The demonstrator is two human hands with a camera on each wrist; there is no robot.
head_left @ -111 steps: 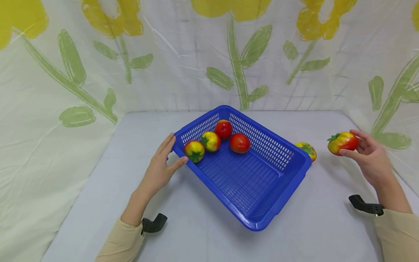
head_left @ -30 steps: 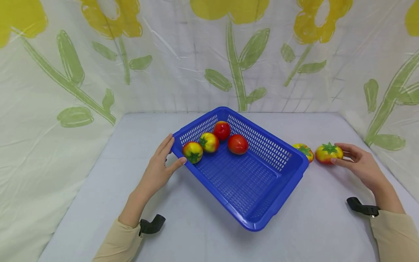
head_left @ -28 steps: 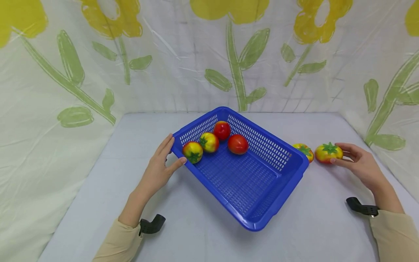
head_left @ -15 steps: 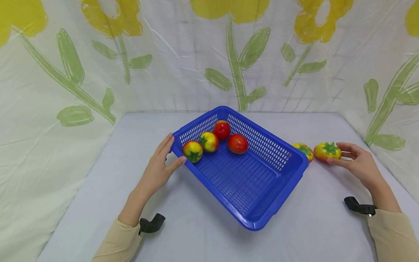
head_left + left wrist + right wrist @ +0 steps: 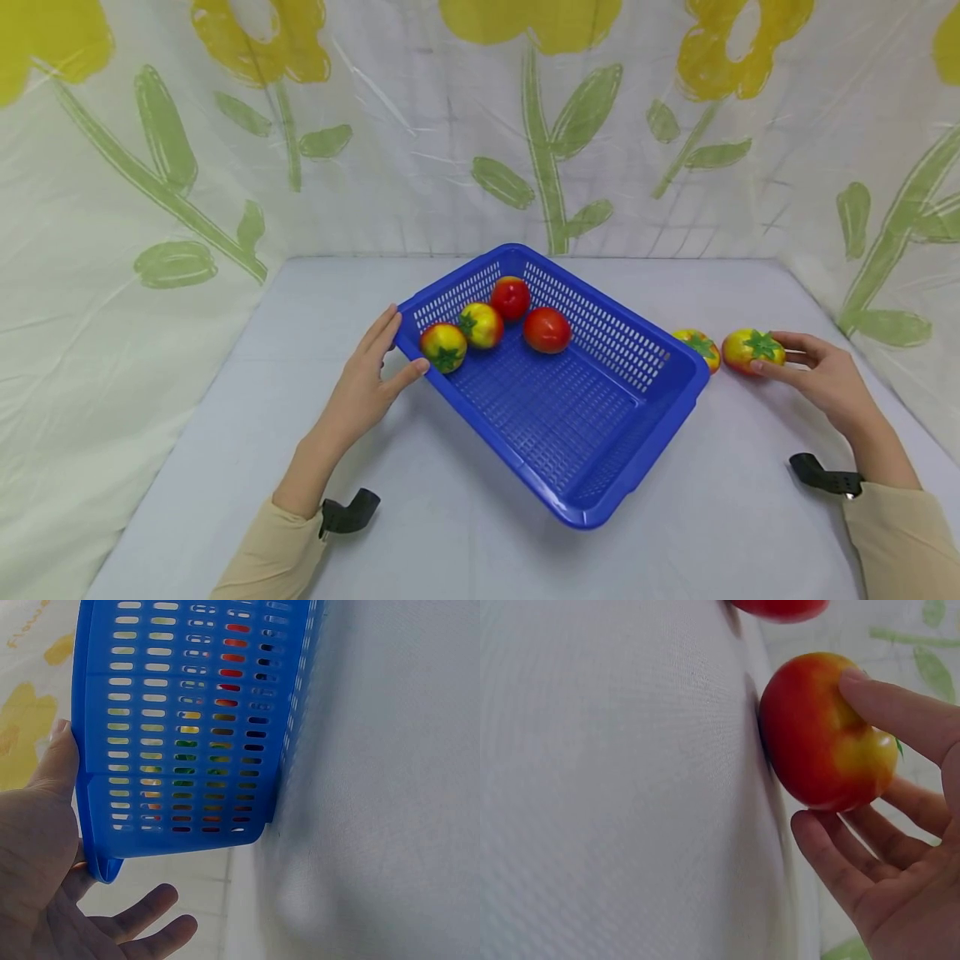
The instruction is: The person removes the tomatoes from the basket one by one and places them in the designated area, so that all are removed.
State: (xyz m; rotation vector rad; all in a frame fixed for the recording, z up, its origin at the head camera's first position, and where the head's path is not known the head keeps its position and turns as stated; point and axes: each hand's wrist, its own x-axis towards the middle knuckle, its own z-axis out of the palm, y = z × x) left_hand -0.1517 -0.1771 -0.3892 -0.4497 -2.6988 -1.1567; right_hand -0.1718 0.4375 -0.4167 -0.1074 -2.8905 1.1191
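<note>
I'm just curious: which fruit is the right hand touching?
The rightmost fruit; the right hand touches no other: another fruit sits beside the basket, four lie inside.

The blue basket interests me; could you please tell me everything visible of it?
The blue rectangular basket, seemingly plastic, is open at the top, with rounded corners, a lipped rim, slotted walls and a finely perforated floor. It sits diagonally on the white table. Four round tomatoes, red and yellow, lie inside toward its left end. The bare left hand has its grip on the left corner.

Flowered sheeting point(image 5: 390, 183) walls this pale table point(image 5: 465, 517) off, booth-like.
</note>
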